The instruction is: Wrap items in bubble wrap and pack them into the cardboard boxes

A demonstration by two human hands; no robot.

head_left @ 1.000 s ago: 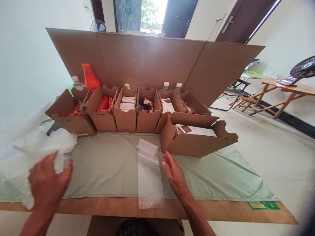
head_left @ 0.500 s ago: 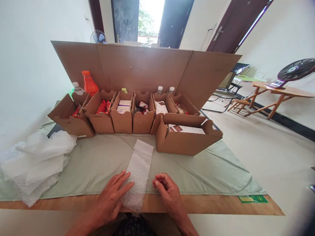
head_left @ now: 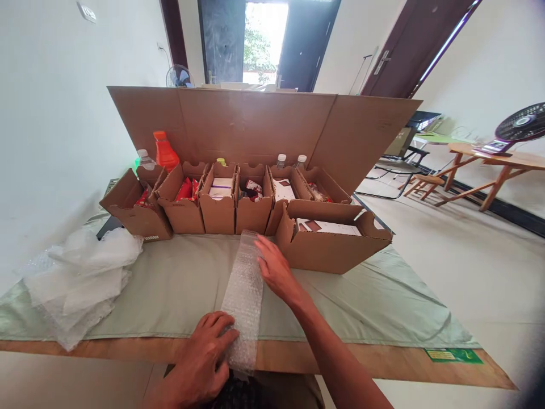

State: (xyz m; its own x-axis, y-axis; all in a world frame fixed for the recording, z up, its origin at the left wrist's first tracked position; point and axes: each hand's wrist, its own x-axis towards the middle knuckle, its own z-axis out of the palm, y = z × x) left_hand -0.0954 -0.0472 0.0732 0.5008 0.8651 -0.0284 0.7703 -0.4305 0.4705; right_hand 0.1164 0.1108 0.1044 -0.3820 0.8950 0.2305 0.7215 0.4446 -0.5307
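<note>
A long strip of bubble wrap [head_left: 243, 295] lies on the pale green cloth [head_left: 179, 284], running from the near table edge toward the boxes. My left hand [head_left: 205, 358] rests flat on its near end, fingers spread over the wrap. Reaching forward, my right hand [head_left: 272, 270] has its fingers extended and lying on the strip's far end. Just right of that hand stands a brown cardboard box [head_left: 336, 250] with white and maroon packets inside.
A row of small open cardboard boxes [head_left: 217, 207] with packets stands in front of a tall cardboard screen [head_left: 255, 125]. Bottles, one orange [head_left: 164, 152], stand behind them. A heap of plastic wrap [head_left: 83, 278] lies at the left. A fan [head_left: 522, 122] sits on a wooden table at the right.
My right hand has moved from the near edge, where it was curled, forward onto the far end of the strip and opened. My left hand stays on the near end.
</note>
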